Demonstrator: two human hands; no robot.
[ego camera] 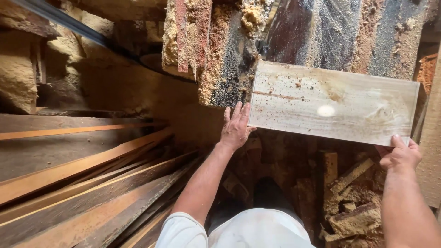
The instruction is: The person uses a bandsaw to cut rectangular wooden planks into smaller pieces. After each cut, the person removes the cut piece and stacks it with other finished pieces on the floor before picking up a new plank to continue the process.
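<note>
nearest, white-clad knees above dusty offcuts (351, 202) on the floor. the right hand (400, 154) pinches the pale board (333, 102) at its lower right corner, thumb on top; the left hand (235, 128) lies flat with fingers spread against its left end. the board looks held level at the sawdust-caked machine table (294, 36), so it seems mid-positioning, needing both ends kept steady. long planks (82, 183) lean at left; no containers show
</note>
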